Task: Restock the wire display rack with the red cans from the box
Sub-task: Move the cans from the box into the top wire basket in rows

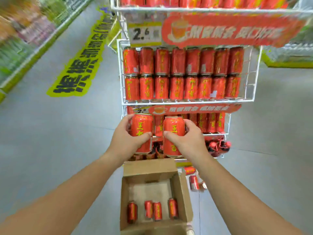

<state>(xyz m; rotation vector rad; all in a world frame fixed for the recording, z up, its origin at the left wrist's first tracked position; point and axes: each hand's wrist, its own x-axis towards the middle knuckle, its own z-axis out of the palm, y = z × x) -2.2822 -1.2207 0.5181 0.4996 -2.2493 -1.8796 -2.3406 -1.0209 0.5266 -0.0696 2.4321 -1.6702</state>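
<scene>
While we hold a can in each hand: we judge this to be the carry from box to rack, with neither can placed yet.
Left hand: fingers and thumb wrapped round the left can, which is upright in front of the left end of the lower tier.
Right hand: gripping the right can the same way, just beside the left one and apart from it.
Wire rack: the middle tier is stacked two cans high along its whole front edge. The lower tier shows cans along its right half, but our hands hide its left half.
Box: open at the rack's foot, with four cans left along its near wall.
Floor: loose cans lie just beside the box's right wall.
Next move: we reckon both cans must clear the lower tier's front wire and go down upright at its left end. We should let go only once each is seated, then go back to the box.
</scene>
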